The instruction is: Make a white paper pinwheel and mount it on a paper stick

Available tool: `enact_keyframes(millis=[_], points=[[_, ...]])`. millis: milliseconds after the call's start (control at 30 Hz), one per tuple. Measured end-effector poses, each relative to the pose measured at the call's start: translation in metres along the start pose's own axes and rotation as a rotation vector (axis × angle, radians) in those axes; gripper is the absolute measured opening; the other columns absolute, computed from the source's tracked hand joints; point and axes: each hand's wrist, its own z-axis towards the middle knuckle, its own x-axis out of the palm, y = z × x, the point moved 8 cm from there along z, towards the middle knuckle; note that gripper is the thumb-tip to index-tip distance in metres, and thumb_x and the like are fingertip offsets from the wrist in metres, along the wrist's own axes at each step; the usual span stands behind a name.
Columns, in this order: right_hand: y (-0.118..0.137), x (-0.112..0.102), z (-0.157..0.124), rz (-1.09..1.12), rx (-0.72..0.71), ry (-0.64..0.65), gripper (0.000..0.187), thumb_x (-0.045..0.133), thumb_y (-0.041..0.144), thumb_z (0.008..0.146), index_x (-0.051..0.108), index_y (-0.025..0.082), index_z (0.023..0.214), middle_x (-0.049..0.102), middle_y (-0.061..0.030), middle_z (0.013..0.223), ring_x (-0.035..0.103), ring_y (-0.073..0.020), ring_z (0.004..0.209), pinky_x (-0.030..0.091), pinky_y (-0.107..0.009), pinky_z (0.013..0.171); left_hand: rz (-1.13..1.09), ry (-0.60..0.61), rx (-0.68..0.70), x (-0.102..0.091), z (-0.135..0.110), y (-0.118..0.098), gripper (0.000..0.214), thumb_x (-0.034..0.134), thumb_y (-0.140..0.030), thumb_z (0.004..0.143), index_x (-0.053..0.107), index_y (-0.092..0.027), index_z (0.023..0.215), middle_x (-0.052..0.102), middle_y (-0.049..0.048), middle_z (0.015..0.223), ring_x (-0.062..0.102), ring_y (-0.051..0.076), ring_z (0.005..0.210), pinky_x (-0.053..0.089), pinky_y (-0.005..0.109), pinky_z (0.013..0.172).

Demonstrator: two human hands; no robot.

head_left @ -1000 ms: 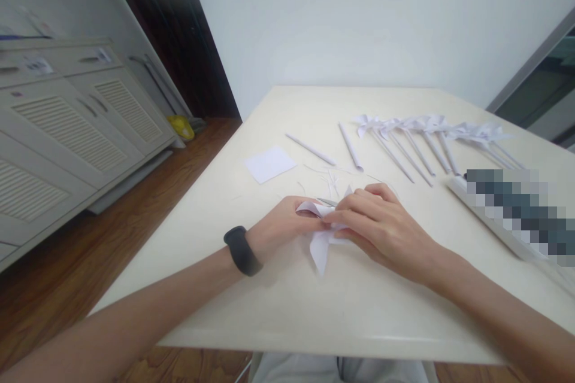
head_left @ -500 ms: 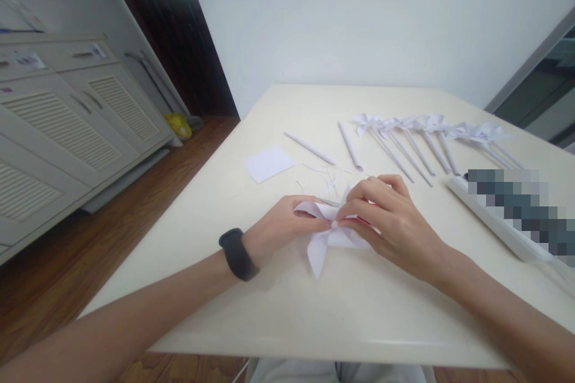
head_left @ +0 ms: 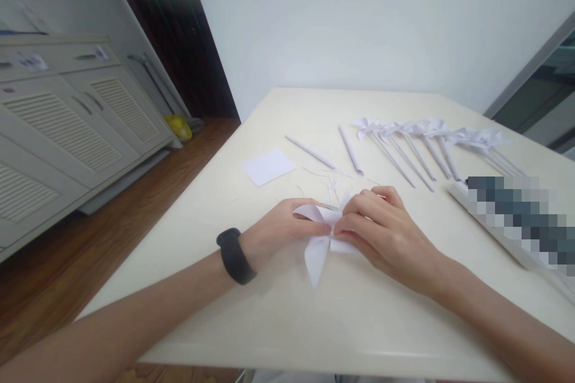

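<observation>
A white folded paper pinwheel (head_left: 317,249) lies on the cream table (head_left: 314,323) in front of me. My left hand (head_left: 278,230), with a black band on the wrist, pinches the pinwheel's centre from the left. My right hand (head_left: 384,230) presses its fingertips on the same centre from the right, fingers curled together. Both hands cover much of the paper. One pointed blade sticks out toward me below the fingers.
Several finished white pinwheels on paper sticks (head_left: 417,143) lie in a row at the back right. Two loose rolled paper sticks (head_left: 350,149) and a square white sheet (head_left: 268,166) lie behind my hands, with thin paper scraps. A blurred long object (head_left: 516,215) sits at the right. Cabinets stand left.
Both hands stay on the pinwheel's centre. The right hand's fingers have shifted slightly, lower and flatter than half a second ago, and the blade toward me shows more.
</observation>
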Motion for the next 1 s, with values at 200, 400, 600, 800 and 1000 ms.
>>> enact_keyframes(millis=[200,400,600,800,1000], points=[[0.004,-0.004,-0.002,-0.061,0.003,-0.052,0.015,0.048,0.008,0.084,0.058,0.016,0.077,0.057,-0.0015,0.073,0.047,-0.0122,0.067,0.032,-0.033,0.075,-0.037,-0.014,0.001,-0.005,-0.004,-0.010,0.027,0.064,-0.028,0.071,0.058,-0.016,0.095,0.066,0.0072,0.091,0.061,0.021,0.086,0.044,0.030,0.075],[0.000,-0.012,0.000,-0.098,0.056,-0.131,0.007,0.053,0.015,0.083,0.060,0.017,0.082,0.057,-0.0022,0.074,0.050,-0.0136,0.068,0.032,-0.034,0.075,-0.032,-0.123,0.063,-0.012,-0.010,-0.022,0.037,0.064,-0.027,0.071,0.054,-0.019,0.106,0.064,0.0051,0.098,0.059,0.020,0.093,0.041,0.031,0.083],[-0.009,-0.021,-0.001,-0.075,0.127,-0.201,0.004,0.058,0.015,0.080,0.059,0.018,0.082,0.058,-0.0018,0.076,0.052,-0.0142,0.072,0.033,-0.032,0.073,-0.175,-0.056,0.141,-0.003,-0.007,-0.024,0.032,0.049,-0.014,0.077,0.056,-0.018,0.107,0.062,0.0065,0.108,0.057,0.021,0.099,0.041,0.033,0.087],[-0.013,-0.031,-0.005,-0.017,0.180,-0.274,0.003,0.058,0.015,0.080,0.059,0.018,0.079,0.057,-0.0019,0.076,0.052,-0.0131,0.072,0.035,-0.031,0.072,-0.109,0.021,0.181,-0.002,-0.008,-0.033,0.040,0.046,-0.001,0.073,0.056,-0.016,0.108,0.059,0.0063,0.112,0.055,0.021,0.103,0.038,0.033,0.091],[-0.018,-0.032,-0.005,0.191,0.270,-0.314,0.006,0.060,0.013,0.078,0.060,0.020,0.078,0.055,-0.0013,0.075,0.051,-0.0136,0.069,0.038,-0.030,0.065,-0.061,-0.035,0.117,-0.003,-0.009,-0.033,0.024,0.060,-0.017,0.072,0.060,-0.018,0.096,0.065,0.0031,0.096,0.060,0.019,0.087,0.044,0.029,0.078]])
